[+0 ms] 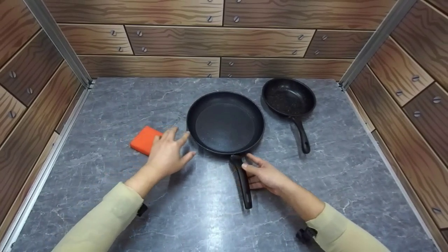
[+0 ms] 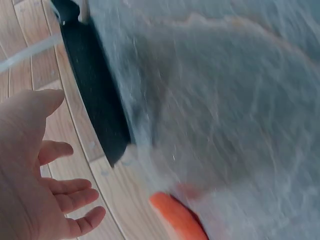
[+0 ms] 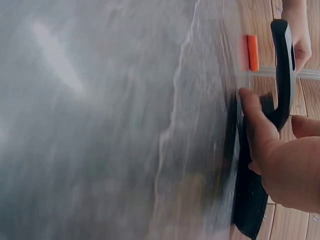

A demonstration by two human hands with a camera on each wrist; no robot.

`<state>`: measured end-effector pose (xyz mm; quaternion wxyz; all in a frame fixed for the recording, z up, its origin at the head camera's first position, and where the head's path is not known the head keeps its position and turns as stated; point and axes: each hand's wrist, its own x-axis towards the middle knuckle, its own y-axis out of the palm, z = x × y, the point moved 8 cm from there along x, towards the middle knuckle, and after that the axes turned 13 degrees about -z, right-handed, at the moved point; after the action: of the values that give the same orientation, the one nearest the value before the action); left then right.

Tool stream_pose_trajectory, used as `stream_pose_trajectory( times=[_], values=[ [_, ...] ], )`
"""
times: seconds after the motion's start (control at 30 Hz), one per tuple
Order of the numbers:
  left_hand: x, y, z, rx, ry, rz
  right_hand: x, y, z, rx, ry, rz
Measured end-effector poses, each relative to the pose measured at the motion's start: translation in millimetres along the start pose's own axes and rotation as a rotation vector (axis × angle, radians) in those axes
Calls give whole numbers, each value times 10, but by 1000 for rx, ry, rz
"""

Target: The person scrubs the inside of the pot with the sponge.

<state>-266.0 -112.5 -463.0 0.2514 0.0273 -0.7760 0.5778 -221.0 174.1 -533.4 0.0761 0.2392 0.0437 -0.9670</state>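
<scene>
The large pan [image 1: 225,122] is set mid-table [image 1: 112,108], handle [image 1: 244,187] pointed just short of 6 o'clock, with the small pan [image 1: 288,96] placed at its 2 o'clock. At its 8 o'clock the left hand [image 1: 165,154] is held with fingers spread wide, the orange block [image 1: 143,140] partly covered. At 5 o'clock the right hand [image 1: 268,177] is held loosely parted beside the handle; whether it is touched cannot be told.

The large pan [image 1: 225,126] looks matt, the tabletop [image 1: 206,213] glossy.
</scene>
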Motion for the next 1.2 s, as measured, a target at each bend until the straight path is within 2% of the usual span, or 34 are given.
stream_pose_trajectory(
  times=[0.2,0.37,0.57,0.67,0.8,0.87,1.2],
  values=[
    [-22,99,-168,35,44,51,-16,-222,155,-63,-108,-120],
    [-36,158,-246,30,56,75,-5,-423,313,-181,-226,-241],
    [-50,218,-314,22,68,92,-7,-571,467,-466,-418,-355],
    [-57,244,-333,20,70,99,-30,-557,534,-633,-557,-404],
    [-75,267,-346,19,75,107,-67,-471,571,-839,-738,-402],
    [-92,277,-350,19,75,115,-72,-432,555,-922,-790,-378],
    [-118,273,-422,8,94,116,-29,-401,489,-1113,-857,-271]
  ],
)
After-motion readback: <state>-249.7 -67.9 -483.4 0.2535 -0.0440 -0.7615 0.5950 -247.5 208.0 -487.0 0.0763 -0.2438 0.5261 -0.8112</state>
